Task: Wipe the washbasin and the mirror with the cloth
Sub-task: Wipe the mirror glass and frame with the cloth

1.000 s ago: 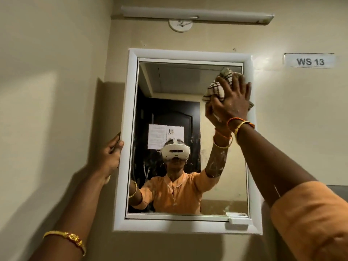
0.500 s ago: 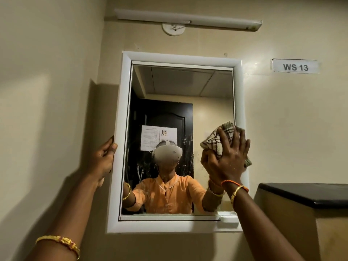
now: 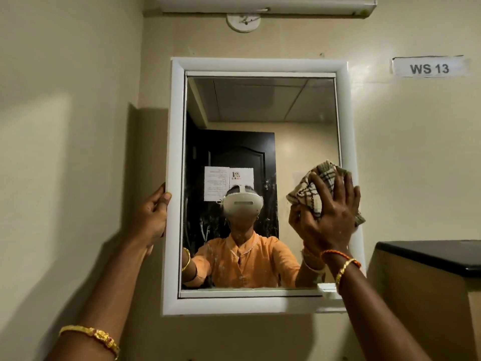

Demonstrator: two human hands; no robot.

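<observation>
We have the right hand (image 3: 330, 217) pressing the checked cloth (image 3: 316, 188) flat against the mirror (image 3: 260, 105) at its right edge, fingers (image 3: 338, 186) straight and spread. Most unwiped glass lies left of and above that hand, so we judge the next stroke runs that way. Our left hand (image 3: 153, 217) grips the white frame (image 3: 175, 178), fingers curled behind it and hidden. The washbasin is out of view

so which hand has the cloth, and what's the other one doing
The right hand presses the checked cloth flat against the mirror near its right edge. The left hand has no cloth; it grips the mirror's white frame.
</observation>
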